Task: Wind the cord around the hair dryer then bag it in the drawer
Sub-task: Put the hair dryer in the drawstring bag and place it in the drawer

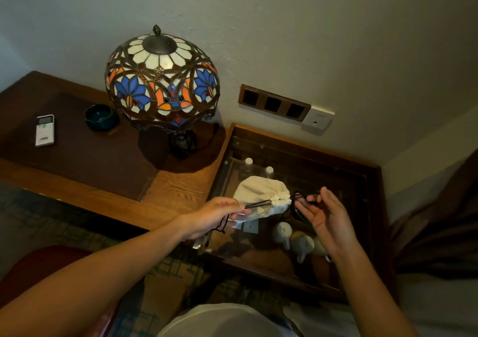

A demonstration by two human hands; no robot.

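A cream cloth bag lies on the glass top of the low table, its mouth gathered tight into a ruffle. Dark drawstrings run out of the mouth to both sides. My left hand pinches the left drawstring, whose loose end dangles below the fingers. My right hand holds the right drawstring loop between thumb and fingers. Both strings are pulled taut. The hair dryer and its cord are hidden; no drawer shows.
A stained-glass lamp stands on the wooden desk, with a dark ashtray and a white remote to its left. Under the glass sit two bottles and white cups. Wall sockets are behind.
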